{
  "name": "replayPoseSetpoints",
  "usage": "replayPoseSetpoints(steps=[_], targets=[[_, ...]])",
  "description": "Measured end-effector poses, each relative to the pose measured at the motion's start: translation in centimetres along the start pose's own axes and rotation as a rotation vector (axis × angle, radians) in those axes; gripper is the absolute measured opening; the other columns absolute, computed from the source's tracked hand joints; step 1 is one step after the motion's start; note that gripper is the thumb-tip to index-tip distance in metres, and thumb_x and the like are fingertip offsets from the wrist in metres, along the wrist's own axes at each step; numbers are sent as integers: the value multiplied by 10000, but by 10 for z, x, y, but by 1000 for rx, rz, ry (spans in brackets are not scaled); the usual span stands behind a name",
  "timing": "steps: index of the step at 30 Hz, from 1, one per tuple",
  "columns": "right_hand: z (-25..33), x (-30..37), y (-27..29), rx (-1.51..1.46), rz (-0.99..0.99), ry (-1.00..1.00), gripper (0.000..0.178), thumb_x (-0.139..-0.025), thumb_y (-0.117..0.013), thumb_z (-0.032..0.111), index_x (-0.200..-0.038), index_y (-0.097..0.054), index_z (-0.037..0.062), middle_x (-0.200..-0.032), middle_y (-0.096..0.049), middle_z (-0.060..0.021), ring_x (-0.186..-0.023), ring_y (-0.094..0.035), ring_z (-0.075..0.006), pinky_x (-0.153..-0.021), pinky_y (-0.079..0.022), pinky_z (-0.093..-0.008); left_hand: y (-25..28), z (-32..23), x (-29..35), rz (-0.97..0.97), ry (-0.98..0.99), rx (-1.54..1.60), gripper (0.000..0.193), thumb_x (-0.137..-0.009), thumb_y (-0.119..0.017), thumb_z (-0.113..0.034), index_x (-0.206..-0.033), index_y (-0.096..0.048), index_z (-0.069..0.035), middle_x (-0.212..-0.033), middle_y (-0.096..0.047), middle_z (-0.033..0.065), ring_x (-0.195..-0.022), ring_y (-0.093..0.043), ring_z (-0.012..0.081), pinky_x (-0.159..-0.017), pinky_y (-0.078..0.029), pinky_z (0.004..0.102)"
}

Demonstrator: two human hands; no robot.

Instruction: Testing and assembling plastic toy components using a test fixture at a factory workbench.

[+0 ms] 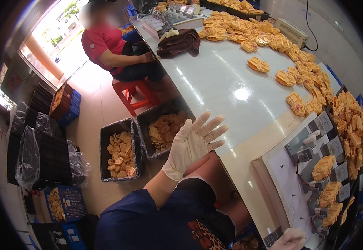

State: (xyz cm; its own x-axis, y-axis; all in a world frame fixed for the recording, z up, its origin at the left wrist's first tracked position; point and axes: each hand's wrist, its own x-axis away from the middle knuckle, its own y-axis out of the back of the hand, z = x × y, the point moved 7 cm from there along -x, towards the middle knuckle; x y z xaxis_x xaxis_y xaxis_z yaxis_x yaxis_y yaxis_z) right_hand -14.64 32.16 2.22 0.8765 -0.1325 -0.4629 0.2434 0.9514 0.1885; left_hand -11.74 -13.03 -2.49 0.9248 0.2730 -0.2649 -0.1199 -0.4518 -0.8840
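Note:
My left hand (pixel 193 143), in a thin white glove, is raised in front of the table's near edge. Its fingers are spread and nothing is in them. At the lower edge, my right hand (pixel 289 240), also gloved, lies by the front corner of a bench fixture (pixel 287 187), beside a small dark box (pixel 272 237). The picture's rim cuts off part of this hand, so I cannot tell how its fingers are set. Metal blocks line the fixture, and several yellow-orange molded plastic parts (pixel 329 194) sit on them. One white peg (pixel 311 137) sticks out from an upper block.
Yellow parts (pixel 310 79) spread along the white table's (pixel 219 83) far side, with a heap (pixel 350 129) behind the fixture. Lined black crates (pixel 136 146) of parts stand on the floor at left. A person in a red shirt (pixel 102 46) sits beyond, near a dark cloth (pixel 180 43).

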Motion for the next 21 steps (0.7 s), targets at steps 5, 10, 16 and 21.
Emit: replayPoseSetpoints(steps=[5, 10, 16, 21], targets=[[39, -18, -47, -675, 156, 46, 746, -979, -562, 364, -1479, -286, -116, -1329, -485, -400, -1122, -589, -478, -978, -504, -521, -11, 2, -5, 66, -16, -6, 601, -1043, -403, -547, -1520, -439, -184, -1596, -375, 154, -1457, -372, 346, -1157, -374, 484], [36, -16, -38, -501, 67, 134, 817, -974, -568, 397, -1509, -261, -139, -1440, -394, -437, -1291, -491, -541, -1038, -495, -552, -31, 5, 1, -101, -22, -1009, 481, -1003, -592, -299, -1450, -526, -134, -1486, -505, 151, -1377, -473, 298, -1084, -442, 402], [39, -8, -12, 186, 106, 346, 762, -957, -486, 622, -1298, -560, -55, -1361, -551, -248, -1242, -536, -371, -1116, -370, -511, -63, 20, -19, 215, -310, -1926, 185, -844, -714, -93, -1024, -729, -55, -1026, -713, 108, -946, -672, 296, -853, -544, 382], [44, -14, -13, 821, 210, 332, 365, -802, -733, 77, -1160, -693, 20, -1341, -590, -218, -1195, -579, -400, -1018, -451, -459, -70, 39, -35, 254, -283, -1917, 213, -825, -719, -43, -1037, -728, -40, -1082, -718, 118, -1021, -668, 313, -908, -529, 390]])
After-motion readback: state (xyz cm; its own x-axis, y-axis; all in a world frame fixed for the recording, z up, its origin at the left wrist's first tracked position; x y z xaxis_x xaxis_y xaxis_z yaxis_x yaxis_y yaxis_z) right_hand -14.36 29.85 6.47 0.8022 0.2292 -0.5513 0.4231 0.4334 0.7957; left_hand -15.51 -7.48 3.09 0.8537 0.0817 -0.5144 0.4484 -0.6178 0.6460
